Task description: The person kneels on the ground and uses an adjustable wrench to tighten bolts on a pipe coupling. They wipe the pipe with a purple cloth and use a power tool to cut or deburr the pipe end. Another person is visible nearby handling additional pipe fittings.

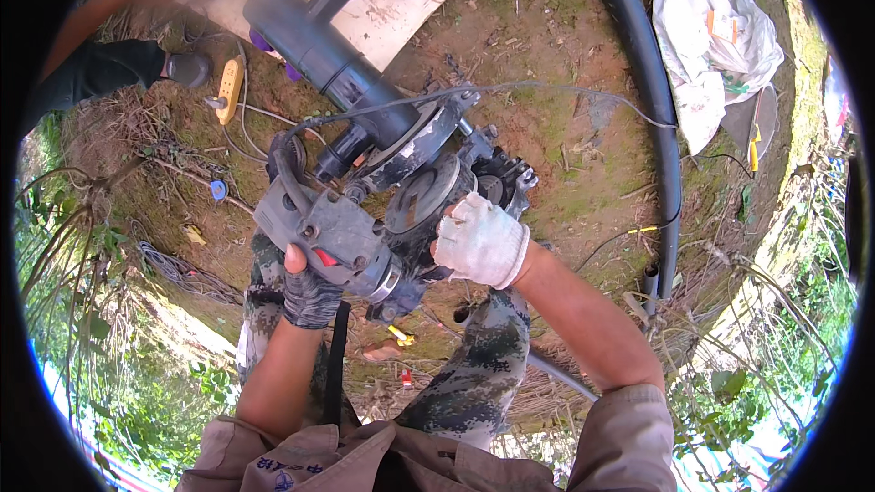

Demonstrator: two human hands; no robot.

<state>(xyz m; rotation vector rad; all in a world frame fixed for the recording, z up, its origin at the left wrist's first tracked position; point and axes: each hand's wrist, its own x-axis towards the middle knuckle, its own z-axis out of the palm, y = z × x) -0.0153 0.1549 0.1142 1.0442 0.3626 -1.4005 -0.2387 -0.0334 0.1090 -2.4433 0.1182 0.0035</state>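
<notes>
**Grinder braced in both hands against the pipe fitting**

Nearest me: my left hand (310,296), dark glove, is wrapped tight around the grey grinder (333,237) from below, thumb up by the red switch. That carries the weight and keeps the switch in reach.

My right hand (480,241), white glove, is closed over the grinder's head end by the guard (428,200), so the nose is steadied from the side.

The tool sits at knee height, above my camouflage trousers (474,374), nose against the dark pipe (319,46). That pipe runs up-left onto a pale board (401,9), which keeps it off the dirt.

The cord (547,91) loops over the top and trails right, away from the disc.

Further out: yellow power strip (229,87) left, black hose (652,82) curving right, white bag (711,27) beyond.
</notes>
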